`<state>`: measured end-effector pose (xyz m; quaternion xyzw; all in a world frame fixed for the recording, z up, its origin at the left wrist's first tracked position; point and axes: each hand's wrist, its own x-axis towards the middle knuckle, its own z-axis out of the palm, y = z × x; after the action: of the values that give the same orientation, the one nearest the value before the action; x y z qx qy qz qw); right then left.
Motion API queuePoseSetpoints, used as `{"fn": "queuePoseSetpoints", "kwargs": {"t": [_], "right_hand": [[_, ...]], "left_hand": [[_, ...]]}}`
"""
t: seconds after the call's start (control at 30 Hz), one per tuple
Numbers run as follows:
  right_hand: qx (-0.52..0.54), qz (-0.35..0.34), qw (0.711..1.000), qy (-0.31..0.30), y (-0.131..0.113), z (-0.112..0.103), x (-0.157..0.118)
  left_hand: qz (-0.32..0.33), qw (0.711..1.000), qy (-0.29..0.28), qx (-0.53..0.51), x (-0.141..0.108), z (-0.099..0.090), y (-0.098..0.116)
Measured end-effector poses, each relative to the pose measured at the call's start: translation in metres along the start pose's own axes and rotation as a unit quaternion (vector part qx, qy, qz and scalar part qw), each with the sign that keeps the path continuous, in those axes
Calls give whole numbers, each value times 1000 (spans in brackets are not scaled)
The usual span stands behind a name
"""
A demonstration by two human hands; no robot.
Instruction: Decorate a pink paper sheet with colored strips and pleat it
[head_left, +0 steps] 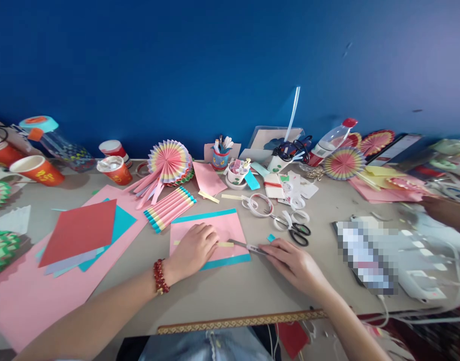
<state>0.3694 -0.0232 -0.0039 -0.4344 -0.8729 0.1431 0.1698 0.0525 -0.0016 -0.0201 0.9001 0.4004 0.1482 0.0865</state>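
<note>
- Pinching the knife (257,249) by its handle with the right hand (295,265); cannot tell the exact place of the thumb. Pressing with the left hand (195,246), palm down and fingers close together, on the pink sheet (230,223), laid flat on the table (282,296) in front of the body.
- Wearing a bracelet (161,277) on the left wrist: could perhaps catch the near edge of the sheet, if drawn back carelessly.
- Pointing the blade (238,243) towards the left fingers: could cut a fingertip, because of a sudden push or a slip on smooth paper.
- Covering only part of the yellow strip (225,244): could let it shift or crease, if pressing unevenly.
- Seeing no mat under the sheet: could scratch the table, with too much force on the blade.
- Having the blue scrap (271,237) just beside the right fingertips: could drag it along by accident.
- Reaching farther out on the right: could knock the scissors (294,228) or catch the tape roll (261,215), because of so little free space.
- Pushing the sheet away to the far left: could make the tubes (169,209) roll apart.
- Bumping into the crowded back row: could tip over the white cup (236,175).
</note>
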Motion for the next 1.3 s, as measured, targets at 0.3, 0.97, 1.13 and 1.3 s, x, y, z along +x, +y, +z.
{"fn": "queuePoseSetpoints", "kwargs": {"t": [0.3,0.97,1.13,1.3], "right_hand": [[3,-1,1000,-5,1,-1,-3],[-25,-39,999,-16,4,-7,4],[-29,-47,998,-16,6,-8,6],[-29,-51,998,-15,8,-7,7]], "left_hand": [[4,1000,11,-9,0,0,-2],[61,996,-27,-65,-1,-13,0],[163,981,-93,-47,1,-19,-10],[161,978,-123,-42,-4,-15,-20]]}}
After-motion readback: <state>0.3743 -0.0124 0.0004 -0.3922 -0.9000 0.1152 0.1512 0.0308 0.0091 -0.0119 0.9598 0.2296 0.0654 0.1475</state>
